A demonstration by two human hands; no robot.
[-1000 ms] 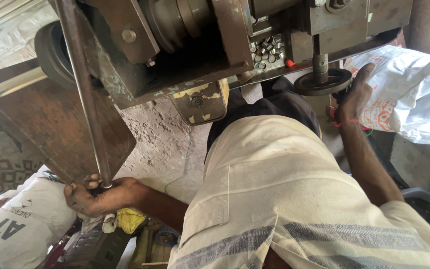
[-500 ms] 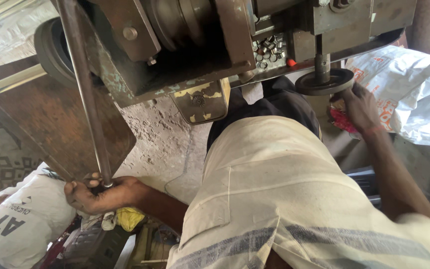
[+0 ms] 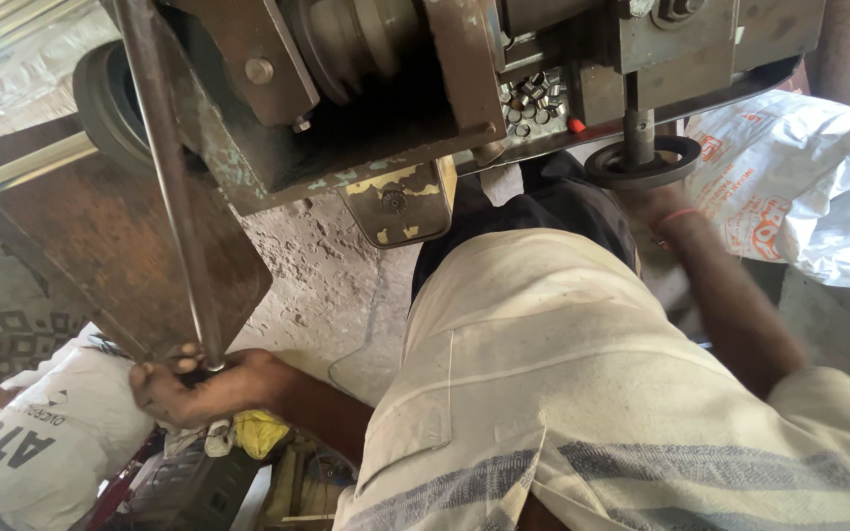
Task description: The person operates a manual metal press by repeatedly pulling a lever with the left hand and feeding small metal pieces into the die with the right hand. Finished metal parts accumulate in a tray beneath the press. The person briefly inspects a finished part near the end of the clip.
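At the left our left hand (image 3: 199, 385) is clenched around the lower end of a long steel lever rod (image 3: 167, 187), which runs up and slightly leftward to the press machine (image 3: 386, 88); gripping it at the far end gives us the most leverage. Just beyond that hand lie a white printed sack (image 3: 41, 442) and a yellow rag (image 3: 260, 431) on the floor. In the middle, a small tray of metal bushings (image 3: 533, 98) sits on the machine body, close to the working point for easy reach. To the right a black handwheel (image 3: 641, 162) hangs on a vertical spindle; our right hand (image 3: 653, 205) reaches up beneath it, but we cannot tell whether it grips the rim. Another white sack (image 3: 799, 187) lies beyond.
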